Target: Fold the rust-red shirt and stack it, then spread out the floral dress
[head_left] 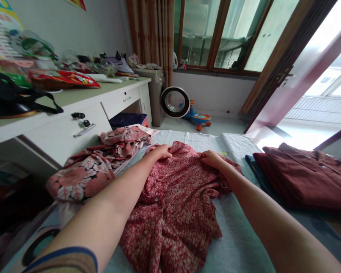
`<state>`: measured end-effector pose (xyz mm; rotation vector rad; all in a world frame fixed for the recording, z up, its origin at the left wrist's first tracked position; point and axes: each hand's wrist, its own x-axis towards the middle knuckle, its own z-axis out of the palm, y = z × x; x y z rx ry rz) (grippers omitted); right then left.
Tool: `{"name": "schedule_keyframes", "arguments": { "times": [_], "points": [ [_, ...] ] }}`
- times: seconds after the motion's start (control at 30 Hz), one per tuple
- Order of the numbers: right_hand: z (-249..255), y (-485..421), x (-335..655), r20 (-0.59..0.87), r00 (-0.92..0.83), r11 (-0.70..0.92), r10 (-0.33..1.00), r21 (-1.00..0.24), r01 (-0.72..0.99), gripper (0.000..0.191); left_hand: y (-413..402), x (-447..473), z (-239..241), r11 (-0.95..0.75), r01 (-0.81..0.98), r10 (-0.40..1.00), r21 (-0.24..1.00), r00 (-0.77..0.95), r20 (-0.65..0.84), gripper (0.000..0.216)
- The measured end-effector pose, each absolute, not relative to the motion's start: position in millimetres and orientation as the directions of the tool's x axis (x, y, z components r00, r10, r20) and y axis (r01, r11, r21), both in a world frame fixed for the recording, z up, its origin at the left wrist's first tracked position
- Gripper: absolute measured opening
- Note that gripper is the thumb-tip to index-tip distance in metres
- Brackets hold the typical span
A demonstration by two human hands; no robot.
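A red garment with small white flowers (pixel 173 204) lies crumpled on a pale blue bed sheet (pixel 238 242). My left hand (pixel 161 151) rests on its far left edge, fingers curled down into the cloth. My right hand (pixel 211 158) pinches the far right edge of the same garment. Both arms reach forward over the bed.
A pink floral garment (pixel 93 170) lies heaped to the left. Folded dark red clothes (pixel 301 174) are stacked on the right. A white desk (pixel 82 113) with drawers and clutter stands on the left. A round fan (pixel 174 101) and a toy car (pixel 199 118) sit on the floor beyond.
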<state>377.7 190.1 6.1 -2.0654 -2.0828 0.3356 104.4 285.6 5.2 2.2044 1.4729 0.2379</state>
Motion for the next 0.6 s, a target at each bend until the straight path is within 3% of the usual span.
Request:
{"name": "schedule_keyframes", "arguments": {
  "times": [0.1,0.17,0.33,0.43,0.6],
  "points": [
    [18.9,197.6,378.4,0.020,0.037,-0.029,0.999,-0.307,0.951,0.016,287.8,108.6,11.9,-0.296,0.824,0.910,0.483,0.398,-0.121,0.016],
    [28.8,204.4,379.8,0.060,0.087,-0.064,0.994,-0.317,0.946,0.018,292.2,111.4,21.4,-0.272,0.829,0.933,0.489,0.351,-0.076,0.015],
    [52.2,226.3,382.5,0.208,0.247,-0.170,0.946,-0.329,0.929,0.023,306.0,120.0,52.4,-0.238,0.819,0.971,0.523,0.183,0.156,0.029],
    [56.2,235.8,382.5,0.352,0.357,-0.216,0.865,-0.381,0.899,0.026,306.1,124.6,59.1,-0.309,0.756,0.943,0.577,0.165,0.289,0.033],
    [33.0,222.2,381.7,0.417,0.273,-0.073,0.867,-0.435,0.897,0.043,280.0,118.8,37.5,-0.404,0.758,0.915,0.513,0.334,0.227,0.080]
  ]
}}
